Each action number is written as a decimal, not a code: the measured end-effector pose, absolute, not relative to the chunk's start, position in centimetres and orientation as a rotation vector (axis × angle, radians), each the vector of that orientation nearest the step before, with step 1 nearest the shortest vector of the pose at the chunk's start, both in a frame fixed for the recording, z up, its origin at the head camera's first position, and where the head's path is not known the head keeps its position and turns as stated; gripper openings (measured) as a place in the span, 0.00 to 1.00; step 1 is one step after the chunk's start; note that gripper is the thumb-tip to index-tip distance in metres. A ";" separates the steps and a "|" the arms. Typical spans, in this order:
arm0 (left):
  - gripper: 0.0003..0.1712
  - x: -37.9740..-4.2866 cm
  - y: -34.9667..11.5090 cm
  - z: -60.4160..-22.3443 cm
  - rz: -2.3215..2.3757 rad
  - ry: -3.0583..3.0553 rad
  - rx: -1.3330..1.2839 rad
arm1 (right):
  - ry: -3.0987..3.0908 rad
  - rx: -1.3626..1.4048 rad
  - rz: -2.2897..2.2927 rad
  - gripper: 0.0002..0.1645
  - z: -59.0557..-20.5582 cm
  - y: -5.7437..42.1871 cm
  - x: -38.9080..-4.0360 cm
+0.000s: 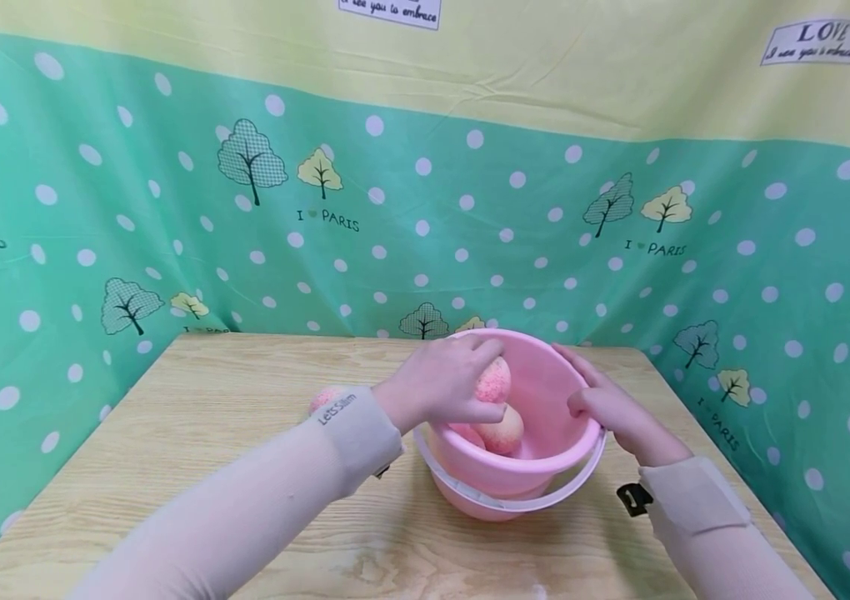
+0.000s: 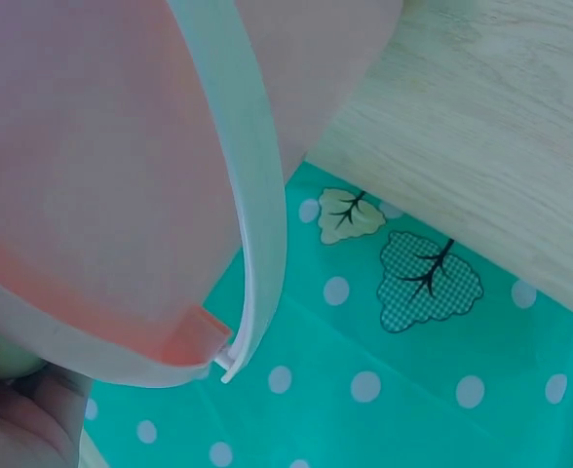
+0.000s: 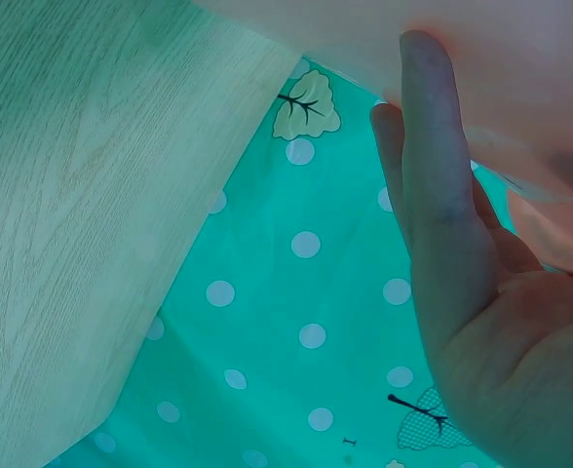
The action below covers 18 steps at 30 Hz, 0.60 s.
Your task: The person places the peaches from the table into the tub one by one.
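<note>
A pink bucket [image 1: 545, 392] with a white handle [image 1: 578, 479] stands tilted on the table. Over its left rim reaches my left hand [image 1: 440, 379], holding a pink speckled ball [image 1: 495, 382] at the mouth. Below that ball, a peach-coloured ball [image 1: 503, 431] and part of another pink one lie inside the bucket. My right hand [image 1: 616, 412] grips the rim on the right, thumb inside; the right wrist view shows its fingers [image 3: 433, 127] extended along the outer wall. In the left wrist view, the bucket's wall hides most of the left hand [image 2: 23, 424].
Another pink speckled ball [image 1: 327, 397] sits on the wooden table [image 1: 245, 383], partly hidden behind my left sleeve. A green and yellow curtain [image 1: 425, 225] with dots and trees hangs around the table's back and sides.
</note>
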<state>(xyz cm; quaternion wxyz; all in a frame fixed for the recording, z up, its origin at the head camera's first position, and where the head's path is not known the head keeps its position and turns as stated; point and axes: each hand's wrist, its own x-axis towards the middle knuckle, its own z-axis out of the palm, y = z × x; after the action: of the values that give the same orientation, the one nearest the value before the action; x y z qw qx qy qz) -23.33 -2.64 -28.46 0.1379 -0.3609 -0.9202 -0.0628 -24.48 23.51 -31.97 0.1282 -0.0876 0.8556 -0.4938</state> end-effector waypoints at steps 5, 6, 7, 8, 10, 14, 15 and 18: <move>0.31 -23.6 -2.4 -28.6 -0.195 -2.675 -1.023 | 2.490 -0.268 -1.436 0.57 -31.9 23.5 -24.5; 0.32 -23.6 -2.3 -28.6 -0.195 -2.680 -1.021 | 2.490 -0.271 -1.435 0.57 -31.9 23.5 -24.5; 0.32 -23.6 -2.3 -28.6 -0.193 -2.682 -1.021 | 2.490 -0.273 -1.436 0.57 -31.9 23.5 -24.5; 0.32 -23.7 -2.2 -28.6 -0.193 -2.683 -1.022 | 2.490 -0.275 -1.435 0.57 -32.0 23.5 -24.5; 0.32 -23.8 -2.1 -28.6 -0.193 -2.686 -1.029 | 2.491 -0.279 -1.435 0.57 -32.0 23.5 -24.5; 0.31 -23.9 -1.7 -28.6 -0.197 -2.695 -1.037 | 2.489 -0.289 -1.440 0.57 -32.0 23.5 -24.6; 0.31 -24.0 -1.6 -28.7 -0.199 -2.698 -1.036 | 2.489 -0.292 -1.441 0.57 -32.0 23.5 -24.6; 0.31 -24.0 -1.3 -28.8 -0.199 -2.701 -1.039 | 2.488 -0.294 -1.444 0.56 -32.0 23.6 -24.6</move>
<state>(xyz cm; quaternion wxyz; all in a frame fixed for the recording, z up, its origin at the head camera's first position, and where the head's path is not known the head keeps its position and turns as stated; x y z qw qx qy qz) -24.04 -1.34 -28.77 0.1202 -0.3555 -0.9244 -0.0681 -24.58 23.56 -31.95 0.1248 -0.1008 0.8537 -0.4954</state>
